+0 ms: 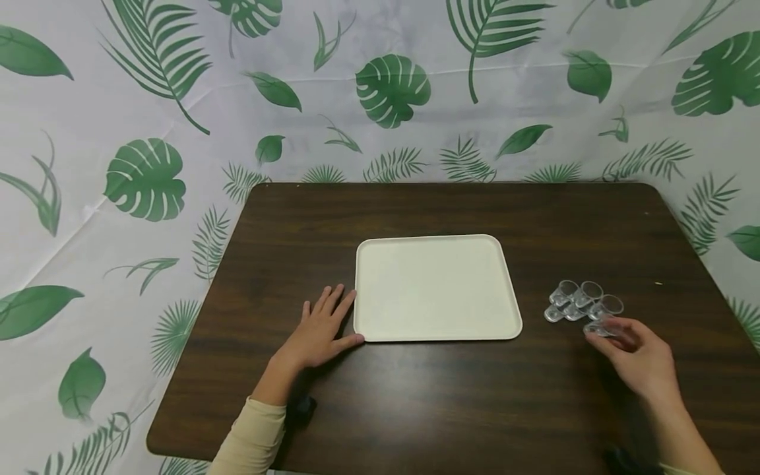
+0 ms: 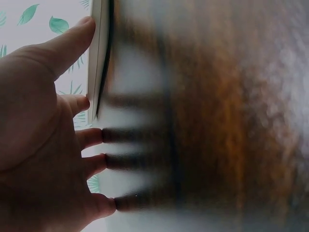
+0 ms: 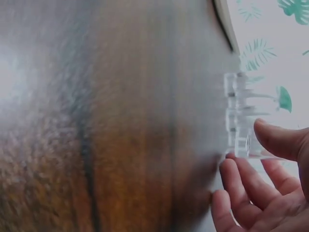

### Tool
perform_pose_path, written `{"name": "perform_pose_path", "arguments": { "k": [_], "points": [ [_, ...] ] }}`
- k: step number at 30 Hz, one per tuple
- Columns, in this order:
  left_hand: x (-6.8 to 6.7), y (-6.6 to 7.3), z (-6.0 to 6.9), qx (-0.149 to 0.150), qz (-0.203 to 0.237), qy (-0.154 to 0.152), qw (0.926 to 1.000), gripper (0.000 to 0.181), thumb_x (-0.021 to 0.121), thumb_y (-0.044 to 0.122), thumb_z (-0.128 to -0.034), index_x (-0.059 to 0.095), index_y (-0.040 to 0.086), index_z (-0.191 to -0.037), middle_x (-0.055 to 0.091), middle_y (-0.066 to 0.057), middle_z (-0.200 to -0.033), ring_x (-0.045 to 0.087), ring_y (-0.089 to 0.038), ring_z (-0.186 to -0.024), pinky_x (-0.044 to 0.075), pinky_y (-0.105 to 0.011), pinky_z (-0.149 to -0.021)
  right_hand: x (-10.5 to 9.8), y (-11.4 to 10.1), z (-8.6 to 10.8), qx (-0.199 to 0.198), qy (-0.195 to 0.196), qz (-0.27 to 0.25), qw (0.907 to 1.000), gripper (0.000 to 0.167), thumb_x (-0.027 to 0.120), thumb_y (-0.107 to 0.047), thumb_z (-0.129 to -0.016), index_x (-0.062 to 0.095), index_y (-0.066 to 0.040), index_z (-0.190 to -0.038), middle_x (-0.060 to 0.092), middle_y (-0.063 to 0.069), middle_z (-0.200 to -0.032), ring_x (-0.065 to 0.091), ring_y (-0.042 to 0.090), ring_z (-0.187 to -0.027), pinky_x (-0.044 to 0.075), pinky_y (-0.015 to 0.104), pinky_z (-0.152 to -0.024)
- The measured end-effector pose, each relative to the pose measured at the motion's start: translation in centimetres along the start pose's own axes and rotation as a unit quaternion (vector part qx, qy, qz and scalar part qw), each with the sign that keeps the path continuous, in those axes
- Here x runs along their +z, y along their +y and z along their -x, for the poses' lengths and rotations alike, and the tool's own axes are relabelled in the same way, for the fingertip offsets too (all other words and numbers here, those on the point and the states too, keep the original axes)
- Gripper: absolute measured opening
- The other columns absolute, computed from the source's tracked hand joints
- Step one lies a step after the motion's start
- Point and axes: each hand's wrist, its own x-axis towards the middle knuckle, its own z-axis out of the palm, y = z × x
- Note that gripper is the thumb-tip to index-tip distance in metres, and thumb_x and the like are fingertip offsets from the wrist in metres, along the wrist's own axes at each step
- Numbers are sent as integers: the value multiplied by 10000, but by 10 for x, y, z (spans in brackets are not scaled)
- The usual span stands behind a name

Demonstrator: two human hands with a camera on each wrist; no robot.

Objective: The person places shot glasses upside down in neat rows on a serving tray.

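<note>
Honestly, right hand point(image 1: 638, 356): thumb and fingers were curled around the nearest clear cup point(image 1: 594, 328).
Other clear cups point(image 1: 574, 310): sat bunched just beyond it; exact count was kinda hard to make out.
Left hand point(image 1: 317, 333): fingers were straight and spread on the table point(image 1: 439, 409), thumb and forefinger touching the white tray point(image 1: 436, 290).
White tray: lay flat, left of the cups.
Backdrop point(image 1: 404, 26): was leaf-print cloth behind everything.

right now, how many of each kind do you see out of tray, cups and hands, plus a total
Tray: 1
Cups in view: 3
Hands: 2, the left hand and the right hand
Total: 6
</note>
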Motion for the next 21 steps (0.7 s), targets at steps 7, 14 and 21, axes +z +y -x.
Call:
{"name": "perform_pose_path", "arguments": {
  "k": [7,14,21],
  "points": [
    [1,-2,-2,25,-51,-12,10000,892,526,644,-916,184,169,-1589,142,-168,-1619,70,-390,-1479,114,-730,-1051,-7,-5,6,-579,-384,-86,9975,385,801,-191,-841,606,-11,-1120,549,-349,-899,552,-152,-766,457,110,-598],
    [1,-2,-4,9,-46,-114,9999,898,510,659,-915,171,175,-1591,129,-161,-1622,54,-378,-1483,112,-728,-1053,-6,-37,8,-1759,-487,-412,9823,359,792,22,-796,604,14,-1102,641,-194,-920,618,-74,-791,479,109,-636],
    [-7,5,-1,-22,73,-142,9999,881,602,552,-919,204,129,-1582,147,-189,-1612,80,-412,-1472,104,-736,-1047,25,-92,-2,-2385,-1072,-801,9619,361,760,79,-801,589,49,-1118,608,52,-1035,641,-25,-855,516,144,-673]
  ]
}}
